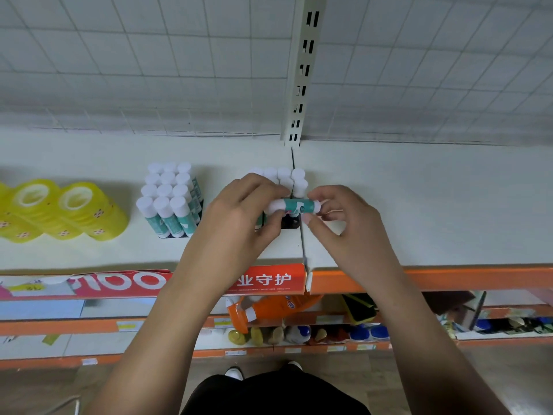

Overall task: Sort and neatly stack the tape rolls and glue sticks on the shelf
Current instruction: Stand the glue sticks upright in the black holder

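A teal glue stick [294,205] with a white cap lies sideways in the air between both hands. My left hand [242,214] pinches its capped end, and my right hand [338,218] pinches the other end. Behind the hands stands a second group of white-capped glue sticks [287,178], partly hidden. To the left, a tidy block of upright glue sticks [169,199] stands on the white shelf [419,205]. Stacks of yellow tape rolls [59,211] sit at the far left.
A slotted metal upright [302,70] rises from the shelf's back at a seam between two shelf boards. The shelf's front edge is orange with a red label strip [119,283]. Lower shelves hold an orange spray bottle [269,310] and small items.
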Tool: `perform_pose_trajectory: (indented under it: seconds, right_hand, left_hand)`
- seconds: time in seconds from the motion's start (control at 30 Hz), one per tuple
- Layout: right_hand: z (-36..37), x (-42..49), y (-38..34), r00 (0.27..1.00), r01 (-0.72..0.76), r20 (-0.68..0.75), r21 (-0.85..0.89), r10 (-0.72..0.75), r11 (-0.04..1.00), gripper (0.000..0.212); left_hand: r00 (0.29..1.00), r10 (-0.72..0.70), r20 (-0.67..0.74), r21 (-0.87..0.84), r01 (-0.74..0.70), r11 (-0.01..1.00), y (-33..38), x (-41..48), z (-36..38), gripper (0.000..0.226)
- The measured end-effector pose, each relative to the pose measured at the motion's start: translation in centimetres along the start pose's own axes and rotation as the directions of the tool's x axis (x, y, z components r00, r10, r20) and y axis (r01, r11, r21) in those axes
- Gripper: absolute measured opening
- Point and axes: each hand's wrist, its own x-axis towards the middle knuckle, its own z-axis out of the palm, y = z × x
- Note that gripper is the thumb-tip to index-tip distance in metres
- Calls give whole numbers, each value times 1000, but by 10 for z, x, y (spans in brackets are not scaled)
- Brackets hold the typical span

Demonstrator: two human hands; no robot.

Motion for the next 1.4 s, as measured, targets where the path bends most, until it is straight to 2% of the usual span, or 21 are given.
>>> perform_pose_trajectory:
  seconds: [0.1, 0.2, 0.27, 0.43, 0.6, 0.77, 1.07, 1.27, 1.4]
  right_hand:
    - [4, -1, 1, 994, 61, 91, -49, -57, 997, 30]
    - [5, -1, -2, 993, 53, 108, -18, -50, 998, 30]
    - [7, -1, -3, 992, 47, 118, -5, -46, 999, 31]
    - [-2, 5, 1, 992, 83, 101, -99, -73, 992, 32]
    - [-9, 25, 0, 960, 243, -88, -204, -265, 948, 15]
    - [7, 40, 8, 945, 316, -27, -168, -325, 934, 26]
    - [12, 40, 14, 938, 332, -52, -136, -342, 933, 21]
    - [16, 43, 16, 945, 323, -42, -36, -324, 946, 23]
    - [16, 41, 14, 950, 309, -40, -9, -310, 951, 25]
  left_hand:
    - [1000, -6, -28, -84, 3, 996, 4, 1, -2, 24]
    - [995, -53, -81, -163, 39, 986, 7, 3, -1, 27]
    - [991, -77, -114, -171, 57, 984, 7, 4, 1, 20]
    - [992, -41, -121, -124, 26, 992, 4, 7, 6, 14]
    - [993, -1, -119, -68, -7, 998, 1, 14, 7, 12]
    - [995, 39, -90, -44, -43, 998, -6, 17, 20, 12]
    - [989, 137, -55, 96, -131, 987, -12, 16, 29, 12]
    - [993, 22, -114, 84, -13, 996, -17, 17, 34, 9]
    - [992, -72, -101, 68, 79, 995, -9, 15, 33, 4]
